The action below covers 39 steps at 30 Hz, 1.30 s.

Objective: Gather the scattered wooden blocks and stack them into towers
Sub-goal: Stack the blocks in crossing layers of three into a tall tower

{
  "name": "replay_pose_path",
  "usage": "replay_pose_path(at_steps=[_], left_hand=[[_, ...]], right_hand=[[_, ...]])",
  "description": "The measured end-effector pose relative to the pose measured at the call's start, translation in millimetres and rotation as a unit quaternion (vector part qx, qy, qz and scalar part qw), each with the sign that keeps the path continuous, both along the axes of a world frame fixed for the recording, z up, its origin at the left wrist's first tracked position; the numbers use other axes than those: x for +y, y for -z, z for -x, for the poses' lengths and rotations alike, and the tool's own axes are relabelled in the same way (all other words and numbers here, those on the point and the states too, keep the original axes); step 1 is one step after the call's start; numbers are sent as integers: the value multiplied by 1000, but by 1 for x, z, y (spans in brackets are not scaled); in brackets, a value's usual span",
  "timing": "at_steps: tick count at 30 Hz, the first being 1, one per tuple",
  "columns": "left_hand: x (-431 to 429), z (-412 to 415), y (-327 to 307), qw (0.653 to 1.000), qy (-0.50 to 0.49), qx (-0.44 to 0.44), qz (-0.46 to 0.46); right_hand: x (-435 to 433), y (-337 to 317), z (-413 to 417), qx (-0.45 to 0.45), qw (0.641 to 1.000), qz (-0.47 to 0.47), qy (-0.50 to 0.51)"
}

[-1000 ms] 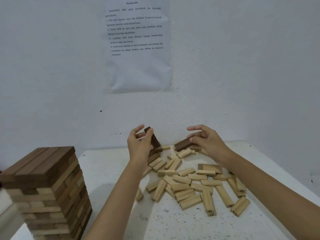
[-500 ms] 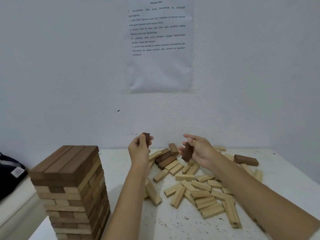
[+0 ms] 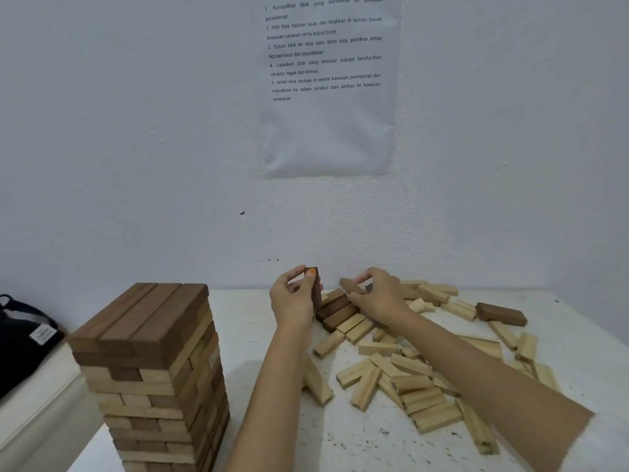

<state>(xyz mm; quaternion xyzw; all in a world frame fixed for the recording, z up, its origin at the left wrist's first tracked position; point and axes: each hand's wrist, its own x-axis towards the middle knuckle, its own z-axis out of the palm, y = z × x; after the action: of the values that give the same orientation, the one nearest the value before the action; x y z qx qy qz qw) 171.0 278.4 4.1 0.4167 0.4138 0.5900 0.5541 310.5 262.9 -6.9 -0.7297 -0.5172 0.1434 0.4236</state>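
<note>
**Ana:** Where is the tower?

**Ben:** The tower (image 3: 149,352) stands on the desk (image 3: 340,447), off to the left of both hands. It is closer to us than they are.

**Ana:** What do the hands have?

**Ben:** The left hand (image 3: 294,303) pinches a dark block (image 3: 317,292) and holds it standing up, so its long way goes up and down. The right hand (image 3: 379,296) has its fingers curled round another dark block (image 3: 349,286), just above the pile. That one lies flatter and points toward the left hand.

**Ana:** Which hand is closer to the tower?

**Ben:** The left one. The right hand is on the far side of it and would have to reach across.

**Ana:** How do the top blocks on the tower lie?

**Ben:** Three dark ones sit side by side, and their long way runs from us toward the wall. I think a new layer should go across them, left to right. So the standing block would need tipping flat and turning first.

**Ana:** And the rest?

**Ben:** Lots of loose blocks (image 3: 412,383) lie mixed up on the desk, mostly around the right arm. A row of dark blocks (image 3: 337,310) lies on the desk between the two hands.
</note>
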Motion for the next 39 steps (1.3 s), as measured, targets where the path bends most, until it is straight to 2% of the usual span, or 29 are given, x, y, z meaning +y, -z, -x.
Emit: replay_pose_path(at_steps=[5,11,21,26,33,39], left_hand=[[-16,-4,-13,999,34,20,-26],[-52,-8,-32,991,89,63,-76],[-109,6,-46,980,104,118,-125],[-136,22,-46,975,140,127,-120],[-165,37,-29,955,208,191,-90],[-183,53,-13,930,290,225,-29]], right_hand=[[-22,-13,-3,35,996,-77,-1],[-67,-35,-2,23,988,-152,-21],[-135,-59,6,-18,983,-176,-56],[-168,-50,16,24,980,-192,-55],[-201,-24,31,33,987,-155,-34],[-219,-4,43,159,986,-52,-24]])
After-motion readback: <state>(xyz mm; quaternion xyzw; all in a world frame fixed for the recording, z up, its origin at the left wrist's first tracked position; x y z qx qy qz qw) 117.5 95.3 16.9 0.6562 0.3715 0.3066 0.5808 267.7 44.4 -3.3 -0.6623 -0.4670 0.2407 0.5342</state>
